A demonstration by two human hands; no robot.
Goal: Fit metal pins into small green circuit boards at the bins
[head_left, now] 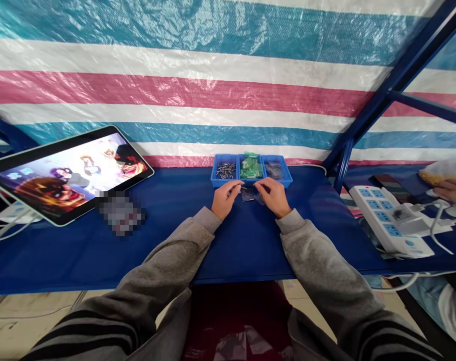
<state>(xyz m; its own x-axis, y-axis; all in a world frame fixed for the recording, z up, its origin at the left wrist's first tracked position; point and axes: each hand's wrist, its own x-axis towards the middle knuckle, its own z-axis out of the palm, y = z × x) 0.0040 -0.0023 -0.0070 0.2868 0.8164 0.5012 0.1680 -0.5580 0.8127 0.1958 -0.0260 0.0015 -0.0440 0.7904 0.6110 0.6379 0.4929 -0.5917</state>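
My left hand (225, 198) is just in front of the blue bins, its thumb and fingers pinched together. Whatever sits in that pinch is too small to make out. Opposite it, my right hand (276, 197) is closed in a pinch on a small clear plastic bag (259, 197). Another small clear bag (247, 194) lies on the blue table between my hands. Directly behind stand three joined blue bins: the left bin (213, 175) holds small metal pieces (225, 171), the middle one green packets (250, 165), the right one clear plastic bags (274, 170).
A large tablet screen (73, 170) leans at the left, with a blurred-out object (122, 213) beside it. On the right lies a white power strip (386, 220) with plugs and cables. Beyond it, another person's hand (453, 191) is near a bag of yellowish pieces (433, 177).
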